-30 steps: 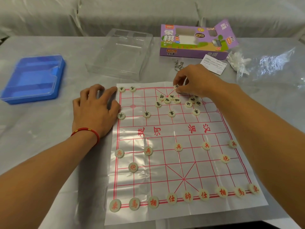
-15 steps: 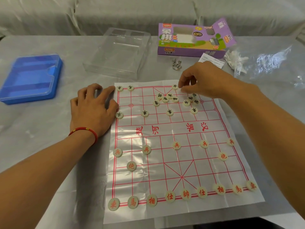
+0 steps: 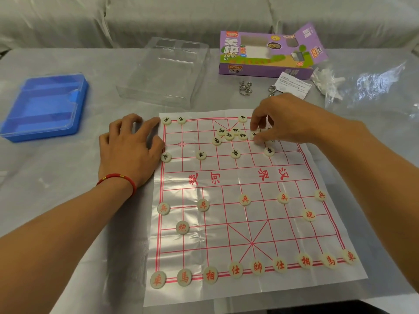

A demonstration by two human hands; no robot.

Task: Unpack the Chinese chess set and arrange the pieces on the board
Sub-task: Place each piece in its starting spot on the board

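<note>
Xiangqi board (image 3: 249, 177), a creased translucent plastic sheet printed with red lines, lies flat on the table. Round cream discs dot it. Right hand (image 3: 285, 123) pinches a black-lettered piece (image 3: 255, 134); left hand (image 3: 131, 148), fingers spread, presses the sheet's edge. Blue tray (image 3: 45, 107) holds nothing visible.

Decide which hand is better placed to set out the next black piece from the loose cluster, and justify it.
Right. The right hand hovers over the cluster of black pieces, fingertips on one. The left hand rests flat at the board's edge, steadying it.

A single head-worn camera is looking forward and down from close above the tabletop (image 3: 56, 182), taking in the board (image 3: 249, 177) and both forearms reaching away from it.
</note>
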